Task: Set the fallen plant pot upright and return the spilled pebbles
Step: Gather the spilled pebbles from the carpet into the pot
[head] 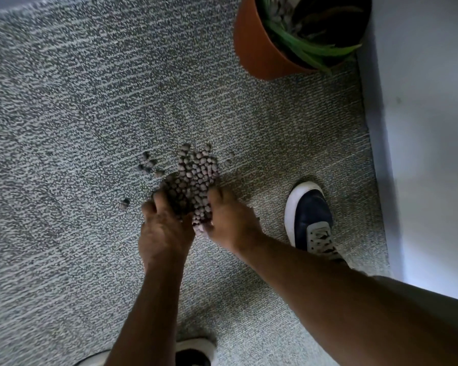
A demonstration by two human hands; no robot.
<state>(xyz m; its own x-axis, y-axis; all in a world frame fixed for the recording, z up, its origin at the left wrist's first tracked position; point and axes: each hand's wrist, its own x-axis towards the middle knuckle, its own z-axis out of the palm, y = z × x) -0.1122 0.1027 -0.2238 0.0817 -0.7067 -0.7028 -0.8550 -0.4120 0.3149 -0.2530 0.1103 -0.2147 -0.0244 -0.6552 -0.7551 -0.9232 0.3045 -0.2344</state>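
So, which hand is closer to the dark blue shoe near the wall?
Right. The right hand sits at the pebble pile, just left of the shoe. The left hand is on the pile's far side.

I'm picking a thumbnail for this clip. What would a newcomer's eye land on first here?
First the heap of pebbles mid-frame on the grey carpet, with the left hand and right hand cupped around its near end. Next the orange plant pot, upright at the top right beside the pale wall.
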